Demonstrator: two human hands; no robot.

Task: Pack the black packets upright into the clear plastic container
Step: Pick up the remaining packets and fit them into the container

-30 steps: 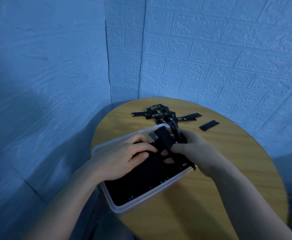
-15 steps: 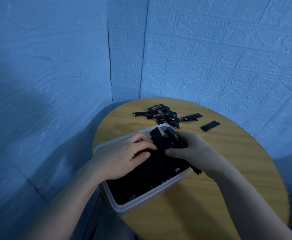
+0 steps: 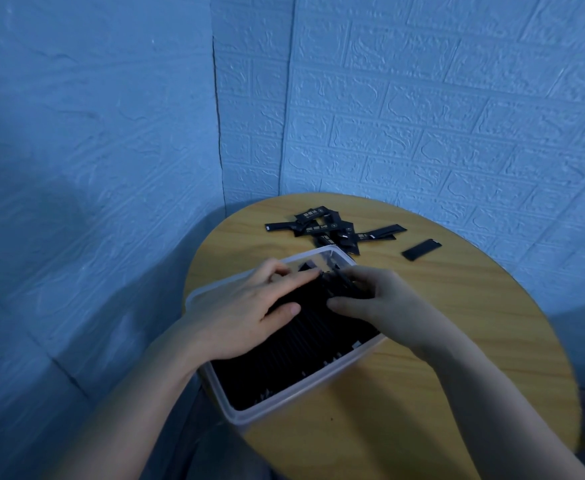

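Both hands work inside the clear plastic container [image 3: 284,405]. The right hand [image 3: 381,303] pinches black packets [image 3: 344,287] at its far end; the left hand [image 3: 246,313], fingers straight, presses the upright rows. Loose packets [image 3: 322,228] lie beyond, nearer the right hand.

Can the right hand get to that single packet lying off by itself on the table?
Probably yes: the lone packet lies flat on open table beyond the right hand, nothing between them.
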